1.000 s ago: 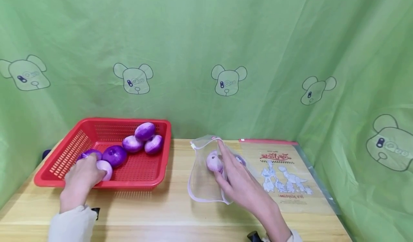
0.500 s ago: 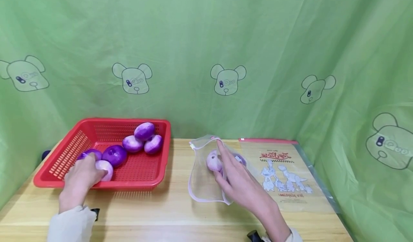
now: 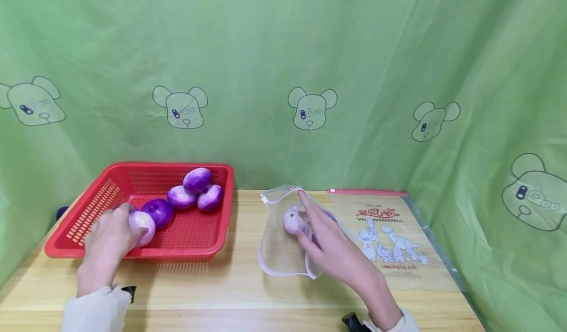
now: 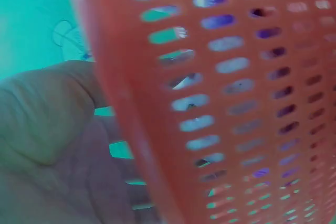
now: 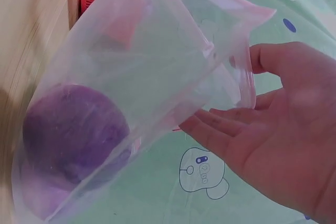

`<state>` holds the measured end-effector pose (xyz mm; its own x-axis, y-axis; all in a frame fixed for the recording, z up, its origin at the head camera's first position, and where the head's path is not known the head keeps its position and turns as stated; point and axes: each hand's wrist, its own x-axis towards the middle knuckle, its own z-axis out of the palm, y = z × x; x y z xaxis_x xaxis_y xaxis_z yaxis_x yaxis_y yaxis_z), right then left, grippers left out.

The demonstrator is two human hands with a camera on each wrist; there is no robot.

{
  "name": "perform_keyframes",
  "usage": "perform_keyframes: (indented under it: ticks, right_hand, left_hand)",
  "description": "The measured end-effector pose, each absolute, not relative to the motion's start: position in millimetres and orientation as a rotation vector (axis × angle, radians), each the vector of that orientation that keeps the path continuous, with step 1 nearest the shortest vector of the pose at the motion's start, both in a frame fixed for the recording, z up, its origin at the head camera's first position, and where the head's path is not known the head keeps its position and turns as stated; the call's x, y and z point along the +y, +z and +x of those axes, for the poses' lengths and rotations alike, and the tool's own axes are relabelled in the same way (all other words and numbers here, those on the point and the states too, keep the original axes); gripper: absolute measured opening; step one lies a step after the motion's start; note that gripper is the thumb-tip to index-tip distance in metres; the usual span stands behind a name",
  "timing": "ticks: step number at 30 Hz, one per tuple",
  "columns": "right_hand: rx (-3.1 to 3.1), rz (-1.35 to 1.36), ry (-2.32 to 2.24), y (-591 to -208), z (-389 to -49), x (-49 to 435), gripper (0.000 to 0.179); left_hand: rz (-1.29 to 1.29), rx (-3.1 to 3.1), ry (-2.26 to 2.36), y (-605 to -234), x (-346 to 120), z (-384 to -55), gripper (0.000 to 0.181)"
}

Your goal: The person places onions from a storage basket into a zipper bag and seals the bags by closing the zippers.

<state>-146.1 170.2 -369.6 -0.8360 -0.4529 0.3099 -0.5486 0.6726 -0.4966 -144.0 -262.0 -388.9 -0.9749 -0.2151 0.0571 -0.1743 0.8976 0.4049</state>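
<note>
In the head view, my left hand grips a pale purple onion inside the red basket, near its front left. The left wrist view shows that hand beyond the basket's slotted wall, which hides most of the onion. My right hand holds the mouth of a clear zip bag apart, thumb and fingers at its rim. Onions lie in the bag; one pale onion shows by the thumb, and a darker onion appears through the plastic in the right wrist view.
A dark purple onion lies beside the gripped one, with several more onions at the basket's back right. A flat printed zip bag with a red slider strip lies right of the held bag. Green curtain surrounds the wooden table.
My left hand has raised the pale onion slightly from its spot in the basket. The right hand has shifted a little at the bag's mouth; the bag stays in place.
</note>
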Motion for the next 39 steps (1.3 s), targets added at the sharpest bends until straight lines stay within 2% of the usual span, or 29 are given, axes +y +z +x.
perform_keyframes:
  ticks: [7, 18, 39]
  right_hand:
    - [-2.764, 0.827, 0.930, -370.2, -147.2, 172.3, 0.086]
    - [-2.760, 0.805, 0.917, -372.6, -146.8, 169.7, 0.075]
    - [-2.737, 0.842, 0.884, -373.6, -145.5, 164.4, 0.071]
  left_hand:
    - [0.238, -2.866, -0.571, -381.3, -252.1, -140.3, 0.064]
    - [0.157, -2.768, -0.545, -365.2, -225.7, -135.5, 0.062]
    - [-0.128, -2.630, -0.564, -348.3, -161.9, -118.3, 0.057]
